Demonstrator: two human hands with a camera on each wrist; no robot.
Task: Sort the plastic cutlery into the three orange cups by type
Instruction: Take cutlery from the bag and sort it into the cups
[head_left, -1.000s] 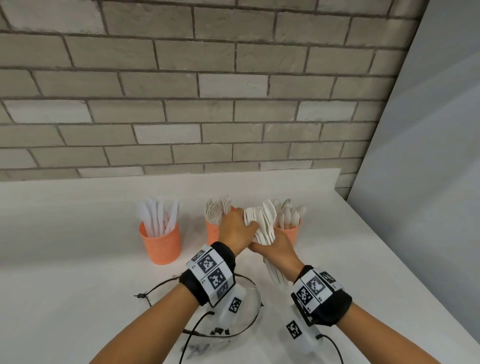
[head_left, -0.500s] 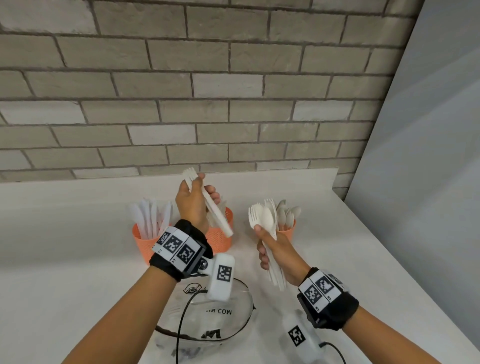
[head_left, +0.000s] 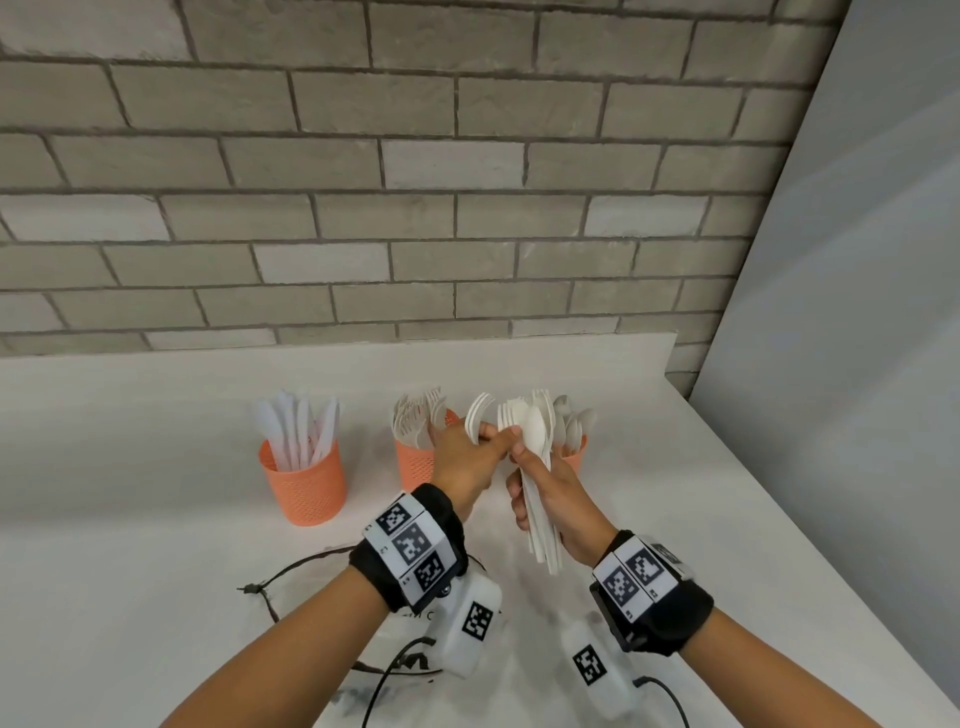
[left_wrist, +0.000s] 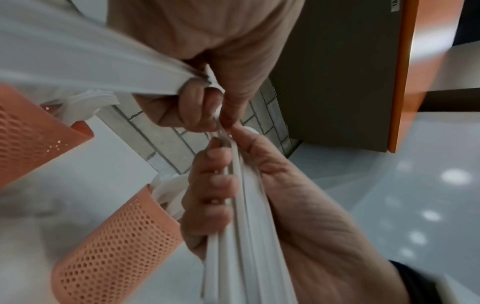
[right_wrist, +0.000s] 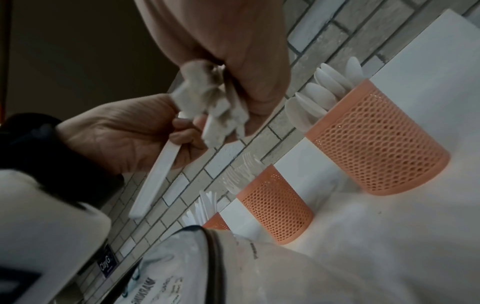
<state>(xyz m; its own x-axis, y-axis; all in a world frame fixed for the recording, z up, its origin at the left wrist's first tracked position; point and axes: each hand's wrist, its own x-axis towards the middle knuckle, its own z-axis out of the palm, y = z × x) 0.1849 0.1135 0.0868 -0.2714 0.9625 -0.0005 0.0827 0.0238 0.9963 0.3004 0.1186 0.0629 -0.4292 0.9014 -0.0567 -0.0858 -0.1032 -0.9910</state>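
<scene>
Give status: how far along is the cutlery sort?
Mostly done: knives fill the left cup, forks the middle cup, spoons the right cup. In hand: left hand pinches a fork. Left: the mixed bundle gripped by the right hand.

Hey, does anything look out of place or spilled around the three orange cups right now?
Nothing stands out. Knife cup, fork cup and spoon cup stand upright, each holding one type; no cutlery lies loose on the counter.
</scene>
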